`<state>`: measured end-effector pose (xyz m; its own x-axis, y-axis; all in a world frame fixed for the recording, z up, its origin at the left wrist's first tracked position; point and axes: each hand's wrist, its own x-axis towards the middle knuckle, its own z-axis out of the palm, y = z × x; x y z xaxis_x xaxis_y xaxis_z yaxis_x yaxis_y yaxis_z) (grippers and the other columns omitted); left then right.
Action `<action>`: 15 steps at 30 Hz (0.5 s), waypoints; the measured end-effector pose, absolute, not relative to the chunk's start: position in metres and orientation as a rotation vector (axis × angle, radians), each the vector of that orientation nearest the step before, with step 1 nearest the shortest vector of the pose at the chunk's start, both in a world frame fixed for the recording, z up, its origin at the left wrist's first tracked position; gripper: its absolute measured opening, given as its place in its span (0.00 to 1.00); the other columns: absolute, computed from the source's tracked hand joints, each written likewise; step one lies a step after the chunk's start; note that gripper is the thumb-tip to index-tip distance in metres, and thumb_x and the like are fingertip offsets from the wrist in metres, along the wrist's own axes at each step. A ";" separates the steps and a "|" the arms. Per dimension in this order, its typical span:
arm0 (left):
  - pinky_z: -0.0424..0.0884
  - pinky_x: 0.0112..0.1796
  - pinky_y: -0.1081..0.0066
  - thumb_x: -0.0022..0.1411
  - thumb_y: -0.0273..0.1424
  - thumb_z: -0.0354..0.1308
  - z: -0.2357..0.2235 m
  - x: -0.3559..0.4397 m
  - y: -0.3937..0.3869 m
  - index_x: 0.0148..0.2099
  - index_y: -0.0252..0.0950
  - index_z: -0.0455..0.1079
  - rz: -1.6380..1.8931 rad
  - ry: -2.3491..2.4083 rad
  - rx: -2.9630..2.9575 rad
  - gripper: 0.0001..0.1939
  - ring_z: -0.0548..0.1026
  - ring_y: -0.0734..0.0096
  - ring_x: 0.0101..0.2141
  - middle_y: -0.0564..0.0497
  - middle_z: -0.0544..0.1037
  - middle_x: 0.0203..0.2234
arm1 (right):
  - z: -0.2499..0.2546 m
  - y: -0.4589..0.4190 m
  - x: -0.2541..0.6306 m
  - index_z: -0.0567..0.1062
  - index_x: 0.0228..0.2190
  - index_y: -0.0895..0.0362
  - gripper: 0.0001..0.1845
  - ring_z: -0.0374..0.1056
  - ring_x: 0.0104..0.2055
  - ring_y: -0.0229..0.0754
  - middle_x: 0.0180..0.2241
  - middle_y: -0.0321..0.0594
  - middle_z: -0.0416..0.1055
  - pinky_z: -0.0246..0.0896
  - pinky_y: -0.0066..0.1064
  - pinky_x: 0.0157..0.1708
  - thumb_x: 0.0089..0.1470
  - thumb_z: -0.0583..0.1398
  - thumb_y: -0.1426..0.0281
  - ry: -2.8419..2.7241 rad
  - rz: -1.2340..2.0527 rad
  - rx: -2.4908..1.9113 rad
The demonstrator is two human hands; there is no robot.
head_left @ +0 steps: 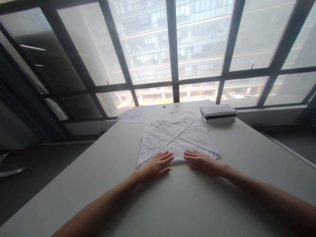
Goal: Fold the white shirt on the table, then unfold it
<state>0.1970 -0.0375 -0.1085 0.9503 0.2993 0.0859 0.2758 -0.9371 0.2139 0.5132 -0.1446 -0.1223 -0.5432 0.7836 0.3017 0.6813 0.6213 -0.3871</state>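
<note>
A white shirt [177,131], partly folded with its sleeves laid crosswise over the body, lies flat on the white table. My left hand [156,166] rests palm down on the near edge of the cloth, fingers stretched out and the thumb apart on the table side. Opposite it, my right hand [203,163] lies flat on the same edge, fingers pointing inward. A short stretch of the shirt's near edge shows between the fingertips of both hands. Neither hand grips the fabric.
On the white table [187,204], a stack of folded cloths [218,113], white with a dark layer, stands at the back right. Thin white sheets [133,115] lie at the back left. Windows [172,42] rise behind the table; a dark curtain [27,95] hangs left.
</note>
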 end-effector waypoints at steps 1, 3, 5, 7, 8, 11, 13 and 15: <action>0.47 0.67 0.52 0.74 0.47 0.47 -0.108 0.197 -0.038 0.73 0.46 0.52 0.167 0.435 2.904 0.31 0.48 0.53 0.70 0.48 0.53 0.71 | -0.122 -0.145 0.513 0.65 0.64 0.49 0.29 0.54 0.69 0.50 0.66 0.45 0.61 0.49 0.50 0.68 0.63 0.58 0.69 -2.409 0.300 -1.165; 0.47 0.67 0.52 0.74 0.47 0.47 -0.108 0.197 -0.038 0.73 0.45 0.52 0.150 0.442 2.905 0.31 0.48 0.53 0.70 0.47 0.52 0.71 | -0.121 -0.146 0.512 0.64 0.65 0.49 0.30 0.54 0.69 0.50 0.66 0.44 0.60 0.49 0.50 0.68 0.63 0.58 0.70 -2.427 0.285 -1.176; 0.46 0.67 0.52 0.74 0.47 0.46 -0.106 0.198 -0.039 0.74 0.45 0.51 0.138 0.448 2.908 0.31 0.48 0.54 0.70 0.47 0.52 0.71 | -0.121 -0.146 0.512 0.64 0.65 0.50 0.29 0.54 0.69 0.50 0.66 0.44 0.60 0.49 0.50 0.68 0.63 0.58 0.70 -2.431 0.284 -1.179; 0.46 0.67 0.53 0.74 0.47 0.45 -0.106 0.198 -0.040 0.74 0.45 0.51 0.138 0.450 2.909 0.31 0.48 0.54 0.70 0.47 0.52 0.71 | -0.121 -0.146 0.513 0.65 0.65 0.49 0.29 0.54 0.69 0.50 0.66 0.44 0.60 0.49 0.50 0.68 0.63 0.58 0.70 -2.420 0.293 -1.174; 0.46 0.67 0.53 0.74 0.48 0.45 -0.105 0.198 -0.040 0.74 0.45 0.51 0.139 0.451 2.911 0.31 0.48 0.55 0.70 0.47 0.52 0.71 | -0.122 -0.145 0.513 0.65 0.64 0.49 0.29 0.54 0.69 0.50 0.66 0.44 0.61 0.49 0.50 0.68 0.63 0.58 0.70 -2.413 0.296 -1.172; 0.45 0.67 0.54 0.74 0.48 0.44 -0.105 0.198 -0.040 0.74 0.45 0.50 0.126 0.452 2.918 0.31 0.47 0.55 0.70 0.47 0.52 0.71 | -0.122 -0.144 0.513 0.65 0.65 0.49 0.29 0.54 0.69 0.51 0.66 0.44 0.60 0.49 0.50 0.68 0.63 0.58 0.69 -2.413 0.300 -1.176; 0.43 0.68 0.54 0.75 0.48 0.43 -0.106 0.198 -0.039 0.74 0.45 0.48 0.086 0.443 2.923 0.32 0.45 0.56 0.71 0.47 0.50 0.72 | -0.120 -0.144 0.513 0.64 0.65 0.50 0.29 0.53 0.69 0.51 0.67 0.45 0.60 0.48 0.49 0.68 0.64 0.57 0.69 -2.429 0.303 -1.185; 0.41 0.68 0.53 0.75 0.48 0.42 -0.106 0.198 -0.039 0.75 0.44 0.44 0.024 0.445 2.918 0.33 0.43 0.55 0.71 0.47 0.47 0.72 | -0.119 -0.145 0.513 0.63 0.66 0.50 0.29 0.51 0.70 0.51 0.67 0.46 0.58 0.46 0.49 0.69 0.65 0.57 0.67 -2.451 0.322 -1.194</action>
<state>0.1976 -0.0390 -0.1059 0.9548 0.2969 -0.0128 0.2939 -0.9370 0.1887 0.5127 -0.1453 -0.1193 -0.5585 0.7920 0.2465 0.7014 0.6096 -0.3695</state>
